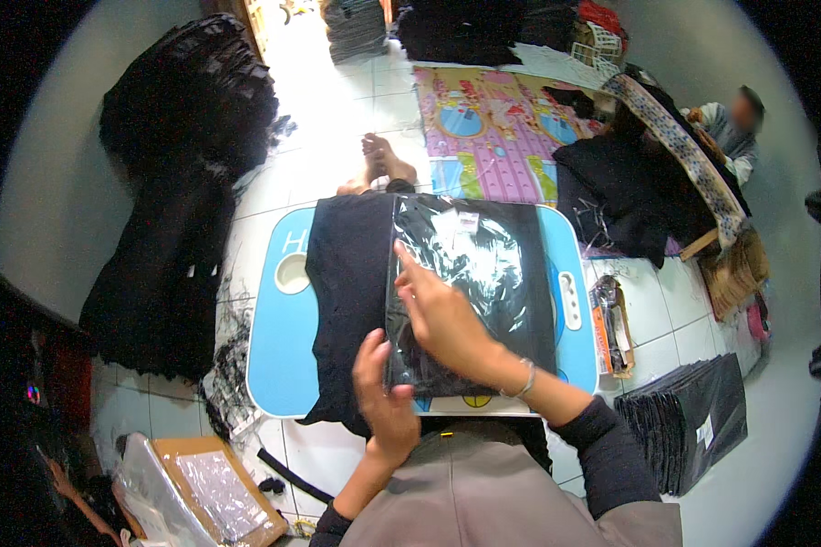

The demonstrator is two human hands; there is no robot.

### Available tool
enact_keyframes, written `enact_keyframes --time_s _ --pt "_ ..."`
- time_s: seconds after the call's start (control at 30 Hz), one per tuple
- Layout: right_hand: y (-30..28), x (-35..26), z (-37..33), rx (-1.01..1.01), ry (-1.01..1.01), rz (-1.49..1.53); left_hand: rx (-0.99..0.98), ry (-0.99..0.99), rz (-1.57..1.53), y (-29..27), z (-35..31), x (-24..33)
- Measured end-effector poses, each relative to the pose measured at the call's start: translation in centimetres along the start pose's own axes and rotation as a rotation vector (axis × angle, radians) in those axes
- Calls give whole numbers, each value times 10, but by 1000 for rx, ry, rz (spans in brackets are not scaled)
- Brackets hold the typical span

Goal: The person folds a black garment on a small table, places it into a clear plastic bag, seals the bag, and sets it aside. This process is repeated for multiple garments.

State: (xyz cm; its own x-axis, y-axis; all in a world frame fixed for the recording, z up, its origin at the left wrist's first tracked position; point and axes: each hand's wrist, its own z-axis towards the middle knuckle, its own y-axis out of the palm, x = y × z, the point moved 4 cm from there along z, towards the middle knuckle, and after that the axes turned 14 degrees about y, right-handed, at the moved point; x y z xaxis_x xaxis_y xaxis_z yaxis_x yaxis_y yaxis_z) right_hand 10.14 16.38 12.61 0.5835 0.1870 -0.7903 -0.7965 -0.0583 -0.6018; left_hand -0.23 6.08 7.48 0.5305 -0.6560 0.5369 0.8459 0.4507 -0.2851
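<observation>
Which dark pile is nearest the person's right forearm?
The slanting stack of flat, dark pieces on the floor right of the blue table, beside the right sleeve. The tall left heap, far stacks and cloth by the co-worker lie farther off.

Head cam, wide fisheye: looks from the person's head, down and forward over lap (447,501) to surface (278,360). Near on left hand (388,406) and right hand (456,328), mid-frame; floor (670,301) farther out, wall (50,219) toward dark rim.

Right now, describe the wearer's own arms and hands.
The left hand and right hand wear no gloves. The black left sleeve and right sleeve stop short of the hands. A thin, silvery bracelet circles the right wrist.
</observation>
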Motion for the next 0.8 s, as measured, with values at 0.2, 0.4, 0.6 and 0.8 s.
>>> enact_keyframes --time_s 0.2,0.4,0.6,0.8 --pt "-2 83 -55 81 -15 -615 -901 -104 622 47 -23 -21" --pt "-55 131 -85 364 204 -535 -831 -116 218 31 -7 -17" --pt "-65 111 -101 418 -143 -136 -777 -99 -29 -2 0 -35" --pt "-13 55 -115 281 -150 -667 -617 551 174 -15 28 -5"
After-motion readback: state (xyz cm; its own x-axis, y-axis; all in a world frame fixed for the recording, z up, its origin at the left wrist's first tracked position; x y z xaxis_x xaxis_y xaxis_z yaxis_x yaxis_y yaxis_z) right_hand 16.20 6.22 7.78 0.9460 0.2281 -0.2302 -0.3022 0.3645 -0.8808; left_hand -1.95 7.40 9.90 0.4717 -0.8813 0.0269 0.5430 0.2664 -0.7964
